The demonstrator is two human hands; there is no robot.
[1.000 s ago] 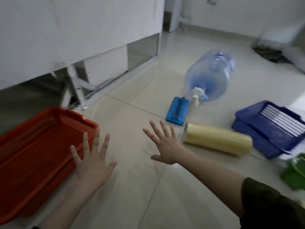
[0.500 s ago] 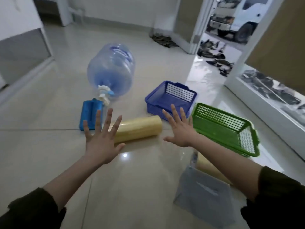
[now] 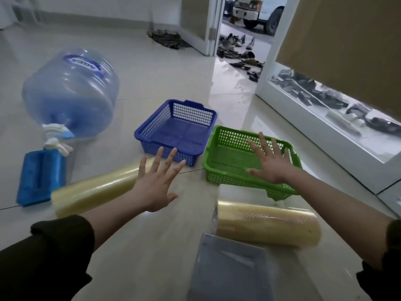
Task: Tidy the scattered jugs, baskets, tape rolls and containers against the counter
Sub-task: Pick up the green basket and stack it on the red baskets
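A big clear blue water jug (image 3: 71, 94) lies on its side on the tiled floor at the left, its white tap toward me. A flat blue container (image 3: 40, 178) lies just below the tap. One yellowish tape roll (image 3: 93, 193) lies under my left hand (image 3: 156, 184), which hovers open with fingers spread. A blue basket (image 3: 175, 129) and a green basket (image 3: 234, 164) sit side by side ahead. My right hand (image 3: 270, 162) is open above the green basket. A second tape roll (image 3: 267, 224) and a grey lidded container (image 3: 230, 270) lie near my right arm.
An open doorway (image 3: 243, 44) at the back right shows scattered shoes and a parked vehicle outside. A white low glass-fronted cabinet (image 3: 325, 131) runs along the right. A dark mat (image 3: 167, 39) lies by the far wall.
The view has swung right, away from the counter and the orange basket, and closer to the blue and green baskets. Both open hands travelled with it; the right one now hovers over the green basket.
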